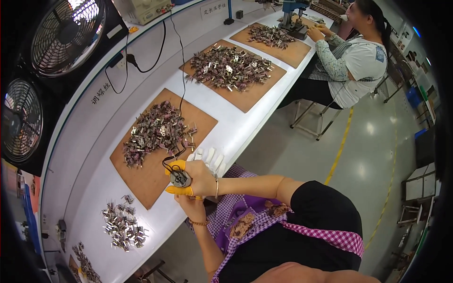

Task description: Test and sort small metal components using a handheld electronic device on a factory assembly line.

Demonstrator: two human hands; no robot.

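My right hand (202, 178), with yellow finger cots on thumb and finger, is closed around an upright electric screwdriver (180, 178). Only the round grey top shows, with black wires coming out of it. Just below, my left hand (190, 204) is closed close under the tool. Its fingertips and whatever they hold are hidden. Both hands are over the near edge of a brown board (194, 119), which bears a heap of small metal parts with purplish-brown pieces (158, 129). Beside my right hand lies a white glove (210, 159).
A group of silvery parts (123, 225) lies on the white table (163, 226) to the left. Farther along are two more boards with heaps (231, 66) (271, 37). A co-worker (356, 61) sits at a blue bench press (295, 19). Fans (68, 33) and a power supply (144, 9) stand behind.
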